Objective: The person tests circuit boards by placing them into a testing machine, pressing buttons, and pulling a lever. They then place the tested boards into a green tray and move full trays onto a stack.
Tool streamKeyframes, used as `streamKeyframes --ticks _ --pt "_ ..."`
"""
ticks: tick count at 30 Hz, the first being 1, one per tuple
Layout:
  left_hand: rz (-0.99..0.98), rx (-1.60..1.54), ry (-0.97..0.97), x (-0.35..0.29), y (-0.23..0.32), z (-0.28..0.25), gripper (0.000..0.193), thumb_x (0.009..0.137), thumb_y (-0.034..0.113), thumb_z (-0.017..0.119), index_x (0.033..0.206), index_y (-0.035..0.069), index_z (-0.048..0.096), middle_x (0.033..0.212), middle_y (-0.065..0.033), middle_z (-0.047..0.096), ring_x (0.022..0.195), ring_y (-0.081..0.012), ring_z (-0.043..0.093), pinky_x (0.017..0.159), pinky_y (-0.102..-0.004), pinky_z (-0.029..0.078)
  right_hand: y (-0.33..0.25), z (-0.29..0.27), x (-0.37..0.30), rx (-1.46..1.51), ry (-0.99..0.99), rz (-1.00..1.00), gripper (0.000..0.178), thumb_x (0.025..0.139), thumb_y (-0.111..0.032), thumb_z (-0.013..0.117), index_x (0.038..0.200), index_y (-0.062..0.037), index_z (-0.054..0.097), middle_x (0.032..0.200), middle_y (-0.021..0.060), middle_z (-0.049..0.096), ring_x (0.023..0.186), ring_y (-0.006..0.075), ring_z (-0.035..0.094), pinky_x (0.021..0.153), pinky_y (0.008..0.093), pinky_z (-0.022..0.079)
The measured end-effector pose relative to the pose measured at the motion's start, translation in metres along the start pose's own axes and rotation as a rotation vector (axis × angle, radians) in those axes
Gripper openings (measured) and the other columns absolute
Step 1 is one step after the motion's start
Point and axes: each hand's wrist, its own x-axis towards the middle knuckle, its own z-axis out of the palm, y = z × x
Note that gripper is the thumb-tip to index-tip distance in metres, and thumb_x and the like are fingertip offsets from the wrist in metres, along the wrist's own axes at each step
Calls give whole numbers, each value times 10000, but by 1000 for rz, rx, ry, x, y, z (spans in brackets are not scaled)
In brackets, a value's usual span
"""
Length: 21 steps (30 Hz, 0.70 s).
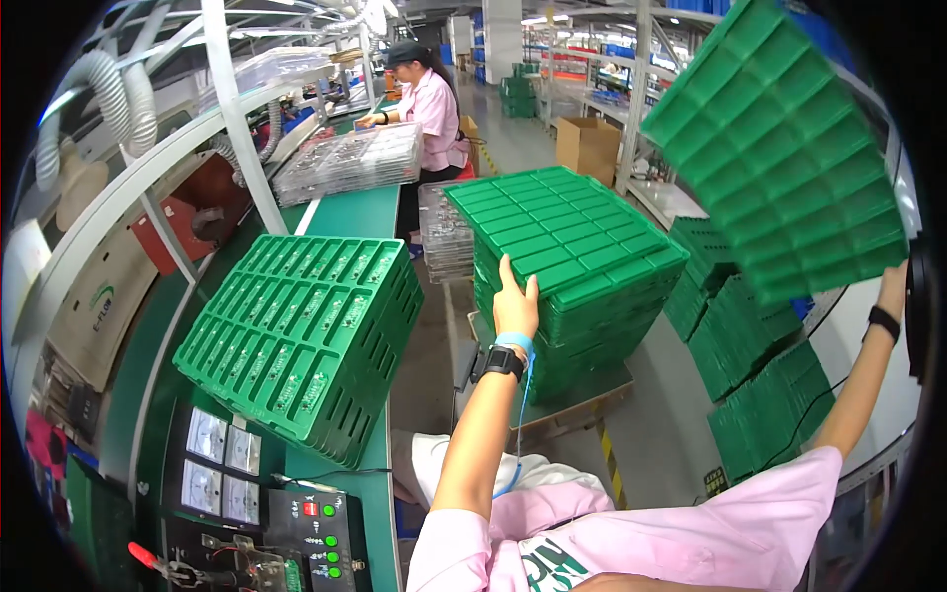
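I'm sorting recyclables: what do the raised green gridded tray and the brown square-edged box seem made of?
Raised green gridded tray: probably thin moulded plastic, faintly glossy; its pockets form one continuous sheet.
Brown square-edged box: likely cardboard, matte, with flat plain tan sides.

Looking now across smooth grey floor (528, 148), past white metal shelving (640, 69), to a square pale pillar (501, 39) and bright white ceiling lights (546, 19).

"What's the bench (373, 212) carrying?"
"It runs, green-topped, from lower left to upper centre: a meter panel (221, 466) and button box (314, 528) at lower left, board-filled green trays (311, 340) left of centre, clear trays (353, 163) toward upper left."
"And the wooden platform (584, 403)?"
"At centre, a tall green stack (582, 311)."
"The floor (646, 434)?"
"Grey, with more green tray piles (735, 345) at right."
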Motion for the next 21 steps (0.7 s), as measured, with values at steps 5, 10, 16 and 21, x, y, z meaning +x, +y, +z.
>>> streamKeyframes --ticks 5,10,16,21 --pt "56 32 -144 10 -17 9 632 934 429 533 1389 9 411 966 -301 650 920 -443 632 805 -484 515 -24 42 -51 575 -238 268 472 951 -208 553 1341 44 468 1240 105 577 1142 225 551 985 328 427" --pt "131 -35 -389 -10 -15 -8 760 945 480 517 1468 -11 266 1538 -295 155 1384 -423 300 1138 -420 282 -69 99 -57 1041 -610 547 511 946 -158 516 1408 32 406 1374 128 495 1198 230 515 1040 335 388" --pt "181 -75 -260 -28 -42 -56 777 946 446 544 1485 6 199 1518 -267 177 1319 -424 395 1088 -437 351 -186 234 -71 1320 -398 1148 509 925 -425 627 1159 26 601 1085 89 651 988 177 612 885 329 477" --pt "30 -312 -261 -39 -32 -107 753 938 393 577 1471 1 219 1462 -268 249 1312 -397 394 1069 -441 367 -239 256 -81 1451 -453 971 438 957 -351 601 1174 29 594 1108 91 651 963 174 622 834 304 501"
